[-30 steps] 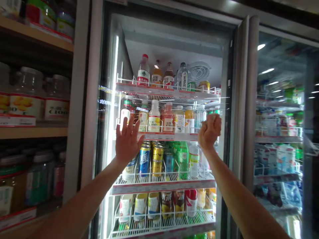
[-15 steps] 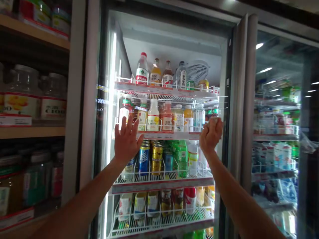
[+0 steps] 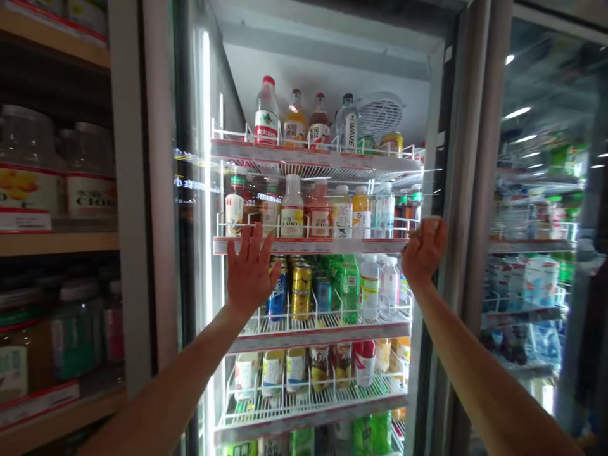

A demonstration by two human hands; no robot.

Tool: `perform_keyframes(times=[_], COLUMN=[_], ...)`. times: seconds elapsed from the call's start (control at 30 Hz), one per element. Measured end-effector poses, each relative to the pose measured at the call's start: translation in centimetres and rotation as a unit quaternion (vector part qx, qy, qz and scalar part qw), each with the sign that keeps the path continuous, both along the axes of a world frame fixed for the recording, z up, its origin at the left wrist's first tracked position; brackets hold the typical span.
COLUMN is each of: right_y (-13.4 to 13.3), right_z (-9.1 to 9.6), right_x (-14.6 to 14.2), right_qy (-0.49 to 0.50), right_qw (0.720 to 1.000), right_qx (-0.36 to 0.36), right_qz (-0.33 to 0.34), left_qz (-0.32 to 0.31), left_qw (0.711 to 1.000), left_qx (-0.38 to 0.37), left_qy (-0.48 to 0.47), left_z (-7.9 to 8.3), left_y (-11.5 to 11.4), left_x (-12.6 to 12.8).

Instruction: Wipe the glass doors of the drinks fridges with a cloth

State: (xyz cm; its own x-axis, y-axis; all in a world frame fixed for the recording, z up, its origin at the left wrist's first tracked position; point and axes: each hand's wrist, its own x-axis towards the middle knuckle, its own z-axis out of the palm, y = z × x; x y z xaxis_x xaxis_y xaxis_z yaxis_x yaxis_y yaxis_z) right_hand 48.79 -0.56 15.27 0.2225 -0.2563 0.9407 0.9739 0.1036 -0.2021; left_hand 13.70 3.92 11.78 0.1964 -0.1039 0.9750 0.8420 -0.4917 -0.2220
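Note:
I face a lit drinks fridge with a glass door. My left hand is spread flat, fingers up, against the glass in front of the second shelf rail and the cans below it. My right hand is curled into a fist at the door's right edge, beside the grey frame. What its fingers hold is hidden. Bottles fill the shelves behind both hands.
Wooden shelves with clear jars stand to the left. A second glass-door cooler with packaged drinks stands to the right. A fan grille sits on the fridge's top shelf beside tall bottles.
My right fist has moved rightward to the door's edge by the frame. My left hand stays flat on the glass, a little lower against the shelves. The view has shifted closer and up.

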Motion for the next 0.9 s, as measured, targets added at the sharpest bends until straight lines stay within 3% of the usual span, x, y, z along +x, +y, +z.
perform_keyframes(times=[0.07, 0.13, 0.23, 0.33, 0.43, 0.5, 0.6, 0.73, 0.8, 0.9], right_y=[0.3, 0.4, 0.3, 0.0, 0.3, 0.8, 1.3, 1.2, 0.9, 0.6], right_z=[-0.8, -2.0, -3.6, -3.8, -2.4, -1.4, -1.2, -2.6, -2.9, -2.1], right_x=[-2.3, -6.7, -11.7, -10.3, -5.6, -4.2, -7.3, -14.3, -14.8, -11.5], right_qy=[-0.023, -0.118, -0.265, -0.254, -0.113, -0.043, -0.078, -0.224, -0.255, -0.209], right_qw=[1.0, 0.992, 0.959, 0.963, 0.993, 0.998, 0.995, 0.972, 0.963, 0.976], right_qx=[0.005, -0.027, -0.101, -0.09, 0.0, 0.053, 0.049, -0.06, -0.083, -0.049], right_qz=[0.008, 0.02, 0.03, 0.022, 0.017, 0.015, 0.021, 0.028, 0.025, 0.022], left_qz=[0.001, 0.0, -0.009, -0.013, 0.0, 0.011, 0.014, 0.004, 0.003, 0.015], left_qw=[1.0, 1.0, 1.0, 1.0, 1.0, 1.0, 1.0, 1.0, 1.0, 1.0], left_qx=[-0.009, -0.017, -0.018, -0.014, -0.013, -0.011, -0.002, 0.007, 0.009, 0.014], left_qy=[-0.002, -0.001, -0.003, -0.007, -0.005, -0.003, -0.004, -0.004, -0.006, -0.005], left_z=[0.0, 0.1, 0.2, 0.1, 0.1, 0.0, 0.0, 0.1, 0.1, 0.1], left_y=[0.0, 0.0, 0.0, 0.0, 0.0, 0.0, 0.0, 0.1, 0.1, 0.0], left_x=[0.0, -0.1, -0.2, -0.2, -0.1, -0.1, -0.1, -0.2, -0.2, -0.1])
